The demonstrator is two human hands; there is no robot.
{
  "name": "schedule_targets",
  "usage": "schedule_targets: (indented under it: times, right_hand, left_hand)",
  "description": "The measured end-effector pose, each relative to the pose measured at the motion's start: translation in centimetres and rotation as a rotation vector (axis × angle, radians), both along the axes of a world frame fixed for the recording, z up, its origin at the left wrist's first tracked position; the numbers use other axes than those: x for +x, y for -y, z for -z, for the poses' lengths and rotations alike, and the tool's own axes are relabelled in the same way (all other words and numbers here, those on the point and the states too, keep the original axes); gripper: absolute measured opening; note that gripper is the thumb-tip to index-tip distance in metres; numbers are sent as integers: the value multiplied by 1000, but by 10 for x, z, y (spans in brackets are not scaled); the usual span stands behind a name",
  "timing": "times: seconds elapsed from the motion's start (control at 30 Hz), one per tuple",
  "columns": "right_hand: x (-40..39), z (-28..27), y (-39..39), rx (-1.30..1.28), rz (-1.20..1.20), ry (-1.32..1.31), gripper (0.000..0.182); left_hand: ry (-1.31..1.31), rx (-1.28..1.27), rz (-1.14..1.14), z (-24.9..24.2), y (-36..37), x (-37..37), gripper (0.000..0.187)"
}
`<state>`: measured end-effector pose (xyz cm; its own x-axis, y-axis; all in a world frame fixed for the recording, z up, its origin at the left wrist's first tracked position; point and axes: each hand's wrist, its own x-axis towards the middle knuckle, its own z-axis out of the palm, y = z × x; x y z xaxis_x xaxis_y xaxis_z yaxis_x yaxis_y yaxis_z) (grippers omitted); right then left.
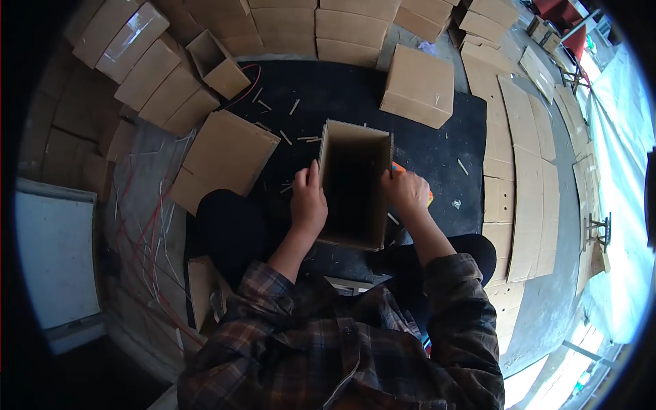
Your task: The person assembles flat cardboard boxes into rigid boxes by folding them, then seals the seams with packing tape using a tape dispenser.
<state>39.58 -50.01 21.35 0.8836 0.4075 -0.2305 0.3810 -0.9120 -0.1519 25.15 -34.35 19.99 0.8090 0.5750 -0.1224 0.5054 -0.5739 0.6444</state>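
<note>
An open-topped cardboard box (354,242) stands upright between my knees, its dark inside facing me. My left hand (309,198) is closed at the left wall of the box, one finger pointing up along the edge. Opposite it, my right hand (408,193) grips the right wall near its upper rim. Orange and yellow parts of a small object (398,167) peek out from behind my right hand, which hides most of it.
A closed carton (418,85) lies on the black mat (287,89) at the upper right. To the left is a flat-topped carton (225,160). Small cardboard strips (294,106) litter the mat. Stacked cartons (283,31) line the back, and flattened cardboard (526,198) covers the right floor.
</note>
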Motion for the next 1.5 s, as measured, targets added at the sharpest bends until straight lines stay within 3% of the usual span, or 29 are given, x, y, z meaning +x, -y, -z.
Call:
schedule_targets:
  times: [0.07, 0.1, 0.17, 0.23, 0.27, 0.33, 0.4, 0.5, 0.63, 0.67, 0.77, 0.8, 0.87, 0.9, 0.97, 1.03, 1.13, 1.27, 1.33, 1.5]
  right_hand:
    - [-3, -3, 1, 32, 33, 2, 48]
    - [-4, -3, 3, 63, 48, 4, 49]
    - [-2, -5, 2, 45, 51, 18, 50]
    - [-1, -3, 1, 32, 54, 35, 51]
    - [-3, 1, 2, 41, 10, 69, 47]
    - [-4, 1, 4, 52, -33, 106, 42]
    - [-2, -1, 3, 84, 8, 36, 52]
    - [-4, -1, 5, 91, -2, 71, 52]
    - [-10, 3, 8, 93, 19, 101, 42]
    - [-11, 2, 8, 108, 31, 110, 42]
    - [-9, 3, 7, 114, 53, 47, 42]
    - [-10, 3, 7, 111, 43, 66, 43]
    - [-9, 14, 8, 195, 34, 105, 47]
    - [-8, 11, 9, 168, 51, 74, 44]
    - [-10, 8, 9, 187, 59, 61, 43]
    - [-10, 6, 8, 176, 36, 29, 42]
    - [-10, 6, 8, 159, 34, 20, 41]
    - [-11, 8, 7, 147, 26, -2, 39]
    - [-8, 0, 6, 170, 38, 4, 39]
    - [-11, 5, 4, 220, 9, 98, 43]
  left_hand:
    - [232, 649, 182, -14, 10, -3, 56]
    - [280, 693, 323, -20, 16, -4, 41]
    - [300, 331, 714, -7, 36, -23, 30]
    - [-5, 179, 781, -9, 65, -57, 28]
    - [-7, 180, 782, -5, 66, -57, 28]
    - [-72, 264, 570, 2, 67, -54, 35]
    - [-151, 261, 529, 8, 68, -43, 41]
    - [-336, 264, 472, 19, 59, 3, 52]
    - [-557, 182, 427, 88, 64, 20, 58]
    - [-391, 184, 299, 121, 71, 8, 54]
    - [-569, 97, 356, 82, 69, 20, 45]
    - [-560, 100, 371, 73, 72, 20, 45]
    - [-249, 209, 244, 60, 74, 22, 55]
    - [-248, 208, 254, 54, 71, 25, 55]
    - [-26, 295, 193, 43, 64, 43, 77]
    - [199, 341, 154, 18, 48, 75, 84]
    - [151, 477, 152, 13, 27, 108, 79]
    - [43, 452, 166, 21, 41, 77, 72]
    - [-163, 429, 217, 39, 52, 51, 67]
    - [-92, 287, 171, 72, 41, 67, 48]
